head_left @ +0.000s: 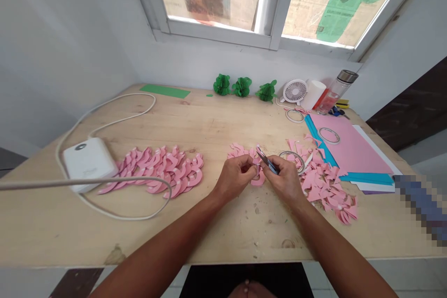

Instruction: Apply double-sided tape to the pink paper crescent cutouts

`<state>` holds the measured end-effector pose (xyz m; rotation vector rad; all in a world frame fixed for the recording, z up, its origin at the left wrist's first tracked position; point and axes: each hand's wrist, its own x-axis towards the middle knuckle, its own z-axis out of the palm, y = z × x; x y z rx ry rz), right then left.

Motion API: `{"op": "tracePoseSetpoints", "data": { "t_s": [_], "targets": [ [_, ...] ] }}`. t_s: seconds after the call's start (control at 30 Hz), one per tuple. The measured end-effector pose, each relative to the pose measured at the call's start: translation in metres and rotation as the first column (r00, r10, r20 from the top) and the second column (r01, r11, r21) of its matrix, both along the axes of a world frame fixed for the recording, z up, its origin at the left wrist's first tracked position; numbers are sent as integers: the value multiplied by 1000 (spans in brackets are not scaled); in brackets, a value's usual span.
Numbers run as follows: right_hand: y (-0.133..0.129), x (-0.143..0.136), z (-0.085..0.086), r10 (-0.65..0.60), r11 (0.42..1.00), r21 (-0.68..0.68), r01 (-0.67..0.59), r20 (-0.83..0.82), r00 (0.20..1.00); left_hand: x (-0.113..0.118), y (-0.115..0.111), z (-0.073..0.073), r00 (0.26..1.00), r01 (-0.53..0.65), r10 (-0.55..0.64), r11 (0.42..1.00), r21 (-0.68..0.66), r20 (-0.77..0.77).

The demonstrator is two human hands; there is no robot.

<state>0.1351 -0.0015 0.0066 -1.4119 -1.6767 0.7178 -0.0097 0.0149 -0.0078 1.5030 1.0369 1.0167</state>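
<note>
Paper scraps (326, 188) lie right of the scissors (268, 162), on the table (209, 123)

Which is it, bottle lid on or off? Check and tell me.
On: the silvery lid sits over the top end of the clear bottle, covering its mouth.

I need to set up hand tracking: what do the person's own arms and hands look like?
The left hand and right hand are bare: no gloves, watch or bracelet shows. The left forearm and right forearm show no sleeves, cables or clear markings. The view is too small to rule out rings.
</note>
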Motion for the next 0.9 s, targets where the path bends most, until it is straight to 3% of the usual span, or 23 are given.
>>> {"op": "tracePoseSetpoints", "data": {
  "t_s": [0.9],
  "targets": [
    [0, 0, -1, 32, 999, 39, -36, 96, 995, -2, 2, -1, 996, 51, -47, 997, 53, -79]
  ]
}}
